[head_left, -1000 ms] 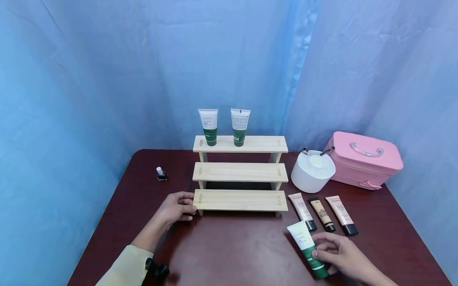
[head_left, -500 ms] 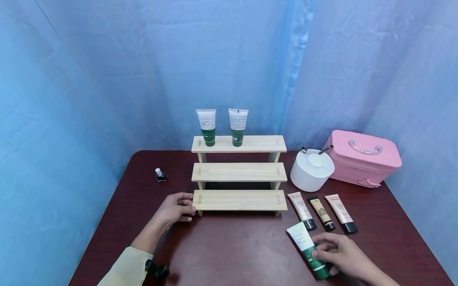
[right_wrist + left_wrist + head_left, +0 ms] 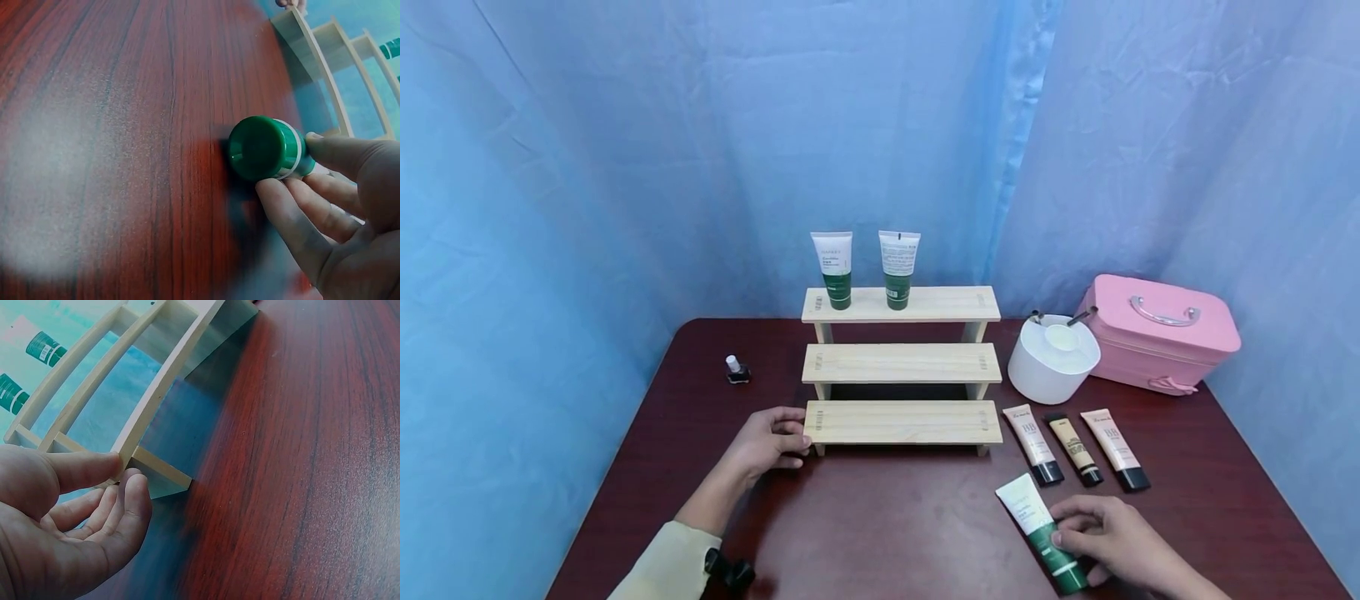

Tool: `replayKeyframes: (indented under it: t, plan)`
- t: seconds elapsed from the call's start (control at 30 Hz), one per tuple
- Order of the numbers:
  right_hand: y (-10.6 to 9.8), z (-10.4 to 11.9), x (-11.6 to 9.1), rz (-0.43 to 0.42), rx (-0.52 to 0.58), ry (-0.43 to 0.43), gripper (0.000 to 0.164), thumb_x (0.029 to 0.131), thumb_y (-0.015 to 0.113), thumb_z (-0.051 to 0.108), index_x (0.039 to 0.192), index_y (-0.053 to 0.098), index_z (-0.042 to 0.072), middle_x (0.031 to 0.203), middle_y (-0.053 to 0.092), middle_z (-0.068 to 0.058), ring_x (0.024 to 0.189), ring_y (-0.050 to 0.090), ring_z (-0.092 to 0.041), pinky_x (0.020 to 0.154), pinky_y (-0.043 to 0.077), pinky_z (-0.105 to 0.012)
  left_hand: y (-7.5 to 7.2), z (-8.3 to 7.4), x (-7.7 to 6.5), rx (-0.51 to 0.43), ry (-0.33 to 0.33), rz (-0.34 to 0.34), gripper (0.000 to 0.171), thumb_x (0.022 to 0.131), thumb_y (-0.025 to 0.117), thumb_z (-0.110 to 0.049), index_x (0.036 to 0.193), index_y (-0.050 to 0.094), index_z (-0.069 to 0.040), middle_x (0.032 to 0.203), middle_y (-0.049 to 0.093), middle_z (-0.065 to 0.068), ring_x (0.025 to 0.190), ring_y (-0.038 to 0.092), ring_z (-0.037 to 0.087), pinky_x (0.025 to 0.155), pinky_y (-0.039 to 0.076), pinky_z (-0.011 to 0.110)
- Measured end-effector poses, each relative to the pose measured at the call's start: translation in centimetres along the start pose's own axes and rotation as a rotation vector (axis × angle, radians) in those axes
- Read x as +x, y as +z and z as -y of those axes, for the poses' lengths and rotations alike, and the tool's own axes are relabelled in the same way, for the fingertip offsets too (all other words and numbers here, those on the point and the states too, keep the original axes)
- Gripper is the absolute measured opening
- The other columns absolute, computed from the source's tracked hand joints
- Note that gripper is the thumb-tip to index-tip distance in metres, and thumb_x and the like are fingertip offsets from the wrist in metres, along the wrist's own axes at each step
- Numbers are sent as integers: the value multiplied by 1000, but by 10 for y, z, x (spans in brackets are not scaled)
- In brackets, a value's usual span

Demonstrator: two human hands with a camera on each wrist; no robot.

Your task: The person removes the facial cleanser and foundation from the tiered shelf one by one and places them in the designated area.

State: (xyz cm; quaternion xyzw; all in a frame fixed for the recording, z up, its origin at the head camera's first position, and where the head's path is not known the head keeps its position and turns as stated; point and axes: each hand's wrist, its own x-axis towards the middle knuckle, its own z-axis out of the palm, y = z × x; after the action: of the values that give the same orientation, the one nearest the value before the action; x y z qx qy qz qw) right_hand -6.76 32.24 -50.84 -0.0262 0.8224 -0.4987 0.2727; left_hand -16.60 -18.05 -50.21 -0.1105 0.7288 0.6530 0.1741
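My left hand [image 3: 769, 443] pinches the left end of the lowest step of a three-tier wooden display rack [image 3: 902, 422]; the left wrist view shows thumb and fingertips at that corner. At the front right, my right hand [image 3: 1108, 537] holds a white and green squeeze tube [image 3: 1036, 523] between thumb and fingers. The tube lies aslant, its white end pointing up and left. Its green cap [image 3: 257, 149] faces the right wrist camera, low over the table. Two matching tubes, a left one [image 3: 835, 271] and a right one [image 3: 898, 271], stand cap-down on the top step.
Beyond my right hand lie three cosmetic tubes: a pink one [image 3: 1032, 443], a beige one [image 3: 1075, 448] and another pink one [image 3: 1115, 448]. Behind them are a white round container [image 3: 1047, 375] and a pink case [image 3: 1157, 333]. A small nail polish bottle [image 3: 737, 372] stands left of the rack.
The held tube has tilted slightly, its white end dropping a little down and left in the head view. My left hand keeps its place at the rack.
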Motion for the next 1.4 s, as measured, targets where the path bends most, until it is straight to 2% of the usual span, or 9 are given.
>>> replayKeyframes:
  t: [0.17, 0.43, 0.73, 0.93, 1.03, 1.13, 1.27, 1.4]
  plan:
    - [1, 0, -2, 12, -10, -33, 41, 95, 72, 17, 126, 63, -8, 99, 74, -12, 74, 70, -17, 50, 60, -44, 1, 0, 0, 0, 0, 0, 49, 89, 69, 11, 136, 56, 4, 99, 62, 12, 75, 68, 18, 62, 62, 33]
    - [0, -3, -2, 32, 8, -40, 43, 96, 71, 18, 127, 60, -10, 100, 73, -13, 75, 70, -17, 51, 60, -43, 1, 2, 1, -14, 7, 12, 49, 89, 69, 12, 136, 55, 6, 99, 61, 12, 76, 69, 20, 61, 61, 32]
    - [-2, -5, -2, 55, 29, 2, 41, 99, 68, 19, 128, 59, -9, 99, 71, -11, 80, 71, -20, 54, 61, -44, 0, 4, 0, -26, 11, 10, 50, 89, 69, 12, 136, 55, 7, 100, 61, 12, 76, 69, 19, 64, 62, 32]
    - [-8, 3, -2, 31, -29, -68, 40, 97, 71, 19, 126, 61, -7, 99, 71, -13, 77, 70, -14, 52, 60, -41, 0, 4, 0, -36, 23, 7, 51, 88, 69, 13, 136, 55, 8, 99, 61, 11, 76, 69, 18, 65, 62, 32]
    - [-14, 13, 1, -22, -84, -130, 39, 96, 73, 20, 125, 64, -5, 100, 71, -14, 76, 70, -12, 53, 59, -39, 0, 4, 1, -42, 29, 6, 50, 87, 69, 14, 135, 56, 8, 99, 60, 11, 76, 68, 17, 65, 62, 31]
    - [-22, 31, 5, -117, -188, -242, 36, 94, 76, 21, 122, 67, -1, 103, 72, -14, 81, 70, -7, 59, 60, -34, 0, 5, 1, -40, 35, 11, 50, 88, 69, 13, 136, 56, 8, 99, 61, 11, 77, 68, 17, 66, 62, 32]
    - [-33, 65, 17, -242, -295, -379, 30, 90, 80, 19, 117, 70, 8, 104, 74, -10, 85, 70, -6, 66, 60, -28, -1, 6, 2, -33, 45, 13, 51, 88, 70, 12, 136, 55, 8, 100, 61, 12, 78, 68, 18, 66, 62, 33]
    - [-40, 106, 35, -281, -313, -449, 29, 91, 79, 19, 118, 71, 12, 104, 75, -3, 88, 71, -8, 69, 60, -27, -2, 6, 2, -24, 52, 21, 53, 87, 70, 12, 137, 54, 8, 101, 61, 12, 78, 68, 18, 66, 62, 33]
